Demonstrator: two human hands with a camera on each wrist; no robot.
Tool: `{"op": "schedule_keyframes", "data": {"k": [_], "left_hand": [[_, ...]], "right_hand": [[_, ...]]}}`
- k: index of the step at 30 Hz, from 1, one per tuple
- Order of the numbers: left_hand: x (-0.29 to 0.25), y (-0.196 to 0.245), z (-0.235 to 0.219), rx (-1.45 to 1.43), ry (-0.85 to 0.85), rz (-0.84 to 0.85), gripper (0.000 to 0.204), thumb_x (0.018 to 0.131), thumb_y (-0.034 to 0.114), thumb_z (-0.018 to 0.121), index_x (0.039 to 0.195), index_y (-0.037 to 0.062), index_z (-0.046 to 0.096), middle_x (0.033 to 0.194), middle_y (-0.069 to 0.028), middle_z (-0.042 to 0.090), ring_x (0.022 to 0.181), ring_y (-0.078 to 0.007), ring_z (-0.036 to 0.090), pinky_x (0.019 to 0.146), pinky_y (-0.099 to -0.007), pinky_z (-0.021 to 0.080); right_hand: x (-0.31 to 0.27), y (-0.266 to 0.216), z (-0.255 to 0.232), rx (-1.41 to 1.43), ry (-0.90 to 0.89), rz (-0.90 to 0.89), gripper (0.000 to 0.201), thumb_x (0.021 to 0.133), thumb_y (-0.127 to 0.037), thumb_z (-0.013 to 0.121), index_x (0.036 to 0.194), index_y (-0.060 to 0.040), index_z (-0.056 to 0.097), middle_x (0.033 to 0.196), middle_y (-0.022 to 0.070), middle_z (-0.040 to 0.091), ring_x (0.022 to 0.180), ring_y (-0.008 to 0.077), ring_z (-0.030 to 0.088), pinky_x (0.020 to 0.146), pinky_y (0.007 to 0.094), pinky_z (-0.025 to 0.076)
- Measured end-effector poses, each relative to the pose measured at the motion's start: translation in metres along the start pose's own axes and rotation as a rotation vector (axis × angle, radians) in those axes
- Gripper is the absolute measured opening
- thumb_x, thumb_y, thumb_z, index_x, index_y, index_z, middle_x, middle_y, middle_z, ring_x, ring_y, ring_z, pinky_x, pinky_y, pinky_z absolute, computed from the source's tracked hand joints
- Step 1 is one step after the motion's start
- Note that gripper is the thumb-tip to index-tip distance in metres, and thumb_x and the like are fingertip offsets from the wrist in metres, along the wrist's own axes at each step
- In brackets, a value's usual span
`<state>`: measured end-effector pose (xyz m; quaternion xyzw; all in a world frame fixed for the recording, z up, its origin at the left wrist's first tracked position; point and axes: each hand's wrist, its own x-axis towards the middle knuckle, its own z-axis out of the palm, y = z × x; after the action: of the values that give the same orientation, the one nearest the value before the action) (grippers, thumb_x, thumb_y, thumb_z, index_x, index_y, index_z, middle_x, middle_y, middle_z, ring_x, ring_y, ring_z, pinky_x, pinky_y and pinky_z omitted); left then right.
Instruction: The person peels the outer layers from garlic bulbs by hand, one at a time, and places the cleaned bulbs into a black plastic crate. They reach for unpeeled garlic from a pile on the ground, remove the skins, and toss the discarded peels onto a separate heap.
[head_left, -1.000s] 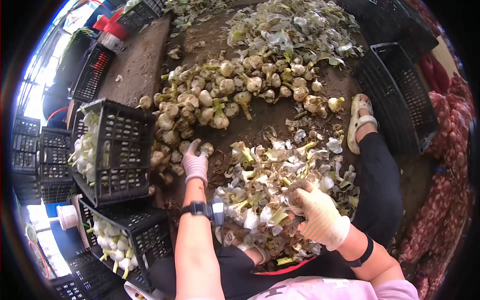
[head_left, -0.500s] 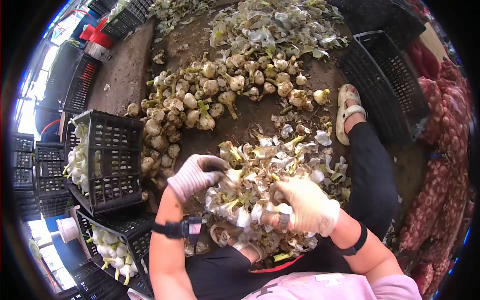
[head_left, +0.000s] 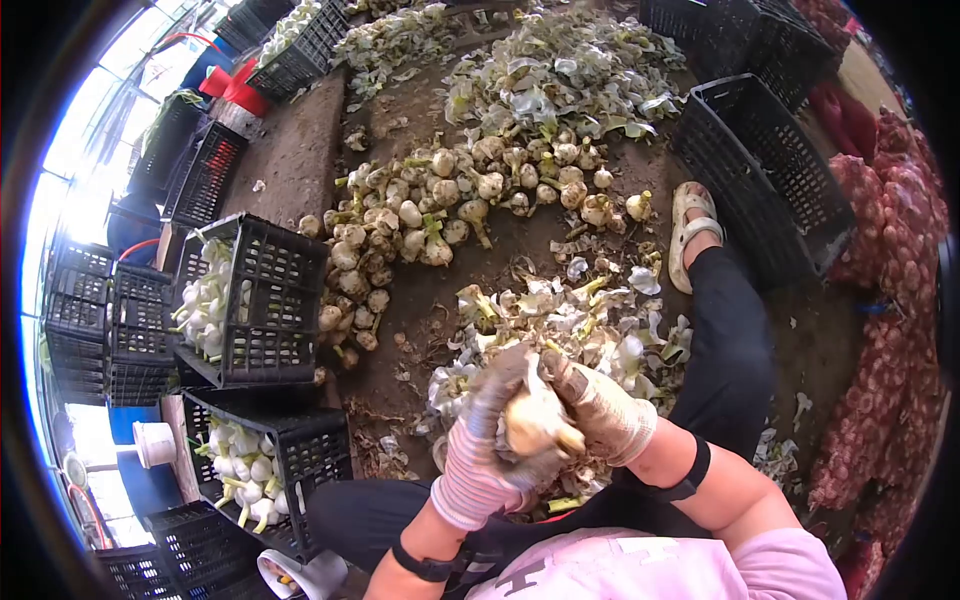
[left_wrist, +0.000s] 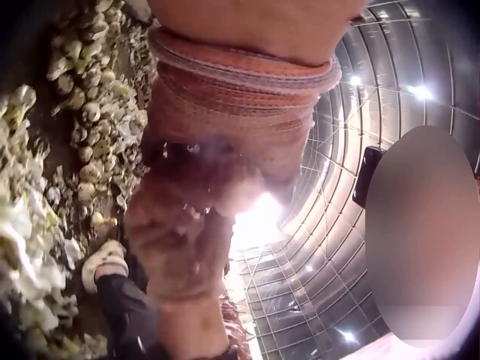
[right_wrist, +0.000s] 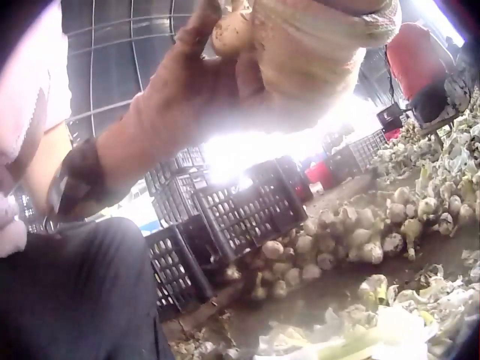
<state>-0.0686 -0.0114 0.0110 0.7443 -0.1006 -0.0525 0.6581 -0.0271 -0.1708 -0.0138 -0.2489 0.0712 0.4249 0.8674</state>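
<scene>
A pale garlic bulb with a short stem stub is held between the two gloved hands in the head view. The left hand, in a striped glove, cups it from the left with curled fingers. From the upper right, the right hand grips the bulb's outer skin with thumb and fingers. The right wrist view shows the bulb between the left hand's fingers and the right hand. In the left wrist view, the left hand hides the bulb. Beneath the hands lies a heap of peeled skins.
Untrimmed bulbs lie in a curved pile ahead. Black crates with cleaned bulbs stand at left, an empty black crate at upper right. Red net sacks line the right side. A shoe is beside the skins.
The left hand has gone from the bulb pile to the lap area, now holding a bulb. The right hand has closed in from the right and grips its skin. The head view has shifted slightly.
</scene>
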Motion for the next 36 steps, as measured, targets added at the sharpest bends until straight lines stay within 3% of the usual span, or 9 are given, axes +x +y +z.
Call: {"op": "schedule_keyframes", "data": {"k": [7, 10, 15, 18, 21, 29, 32, 34, 36], "left_hand": [[0.014, -0.024, 0.021, -0.260, 0.265, 0.106, 0.057, 0.080, 0.033, 0.073, 0.125, 0.0083, 0.047, 0.122, -0.0098, 0.051, 0.116, -0.0223, 0.050, 0.095, -0.0340, 0.044], [0.020, -0.019, 0.022, -0.444, 0.499, -0.070, 0.060, 0.076, 0.038, 0.075, 0.121, 0.0080, 0.048, 0.113, -0.0093, 0.055, 0.106, -0.0201, 0.056, 0.089, -0.0332, 0.049], [0.022, -0.019, 0.001, -0.677, 0.425, -0.077, 0.076, 0.066, 0.055, 0.078, 0.112, 0.0028, 0.048, 0.092, -0.0073, 0.058, 0.079, -0.0182, 0.063, 0.074, -0.0312, 0.055], [0.023, -0.013, 0.002, -0.516, 0.437, -0.203, 0.081, 0.056, 0.055, 0.083, 0.108, 0.0038, 0.049, 0.097, -0.0062, 0.057, 0.084, -0.0176, 0.061, 0.076, -0.0308, 0.053], [0.022, -0.020, -0.002, -0.022, 0.270, 0.078, 0.085, 0.038, 0.048, 0.090, 0.103, 0.0073, 0.053, 0.100, -0.0064, 0.051, 0.091, -0.0190, 0.054, 0.079, -0.0326, 0.046], [0.021, -0.017, -0.003, 0.509, 0.229, 0.250, 0.077, 0.043, 0.047, 0.090, 0.097, 0.0071, 0.052, 0.094, -0.0056, 0.046, 0.082, -0.0168, 0.049, 0.074, -0.0296, 0.043], [0.018, -0.014, 0.002, 0.406, 0.255, 0.120, 0.081, 0.047, 0.055, 0.086, 0.102, 0.0069, 0.052, 0.095, -0.0075, 0.053, 0.088, -0.0208, 0.053, 0.076, -0.0350, 0.045], [0.017, -0.002, 0.011, -0.446, 0.311, -0.337, 0.080, 0.052, 0.054, 0.086, 0.104, 0.0046, 0.050, 0.094, -0.0030, 0.053, 0.085, -0.0131, 0.054, 0.074, -0.0286, 0.048], [0.017, -0.006, 0.013, -0.515, 0.292, -0.284, 0.080, 0.054, 0.053, 0.086, 0.105, 0.0032, 0.049, 0.094, 0.0002, 0.053, 0.083, -0.0080, 0.053, 0.073, -0.0229, 0.049]], "right_hand": [[0.001, 0.005, 0.010, -0.112, 0.363, -0.138, 0.029, 0.090, -0.009, 0.046, 0.118, -0.0072, 0.051, 0.101, 0.0046, 0.059, 0.086, 0.0126, 0.058, 0.066, 0.0264, 0.050], [0.008, -0.002, -0.012, -0.323, 0.315, -0.224, 0.034, 0.084, -0.005, 0.046, 0.118, -0.0037, 0.049, 0.097, 0.0056, 0.059, 0.082, 0.0131, 0.058, 0.065, 0.0251, 0.049], [0.001, -0.026, -0.019, -0.618, 0.095, -0.080, 0.040, 0.087, -0.028, 0.058, 0.114, 0.0009, 0.053, 0.101, 0.0058, 0.058, 0.089, 0.0098, 0.053, 0.075, 0.0247, 0.046], [-0.007, -0.030, 0.007, -0.650, -0.015, -0.061, 0.054, 0.086, -0.040, 0.062, 0.118, 0.0018, 0.051, 0.104, 0.0060, 0.059, 0.093, 0.0094, 0.051, 0.079, 0.0255, 0.045], [-0.009, -0.030, 0.009, -0.621, -0.020, -0.097, 0.050, 0.086, -0.041, 0.062, 0.112, 0.0014, 0.057, 0.098, 0.0048, 0.062, 0.088, 0.0094, 0.053, 0.077, 0.0270, 0.046], [-0.004, -0.024, 0.001, -0.708, 0.044, -0.031, 0.042, 0.090, -0.038, 0.057, 0.103, 0.0014, 0.062, 0.090, 0.0047, 0.064, 0.083, 0.0098, 0.056, 0.074, 0.0280, 0.048], [-0.003, -0.026, -0.005, -0.810, -0.038, -0.122, 0.041, 0.090, -0.036, 0.056, 0.103, 0.0023, 0.061, 0.089, 0.0048, 0.064, 0.082, 0.0103, 0.055, 0.074, 0.0283, 0.048], [-0.002, -0.028, -0.006, -0.863, -0.100, -0.164, 0.040, 0.090, -0.035, 0.056, 0.104, 0.0026, 0.061, 0.088, 0.0049, 0.064, 0.082, 0.0105, 0.055, 0.074, 0.0284, 0.048], [-0.002, -0.028, -0.005, -0.793, -0.080, -0.125, 0.040, 0.089, -0.035, 0.058, 0.104, 0.0027, 0.061, 0.088, 0.0044, 0.064, 0.082, 0.0099, 0.056, 0.074, 0.0279, 0.048]]}}
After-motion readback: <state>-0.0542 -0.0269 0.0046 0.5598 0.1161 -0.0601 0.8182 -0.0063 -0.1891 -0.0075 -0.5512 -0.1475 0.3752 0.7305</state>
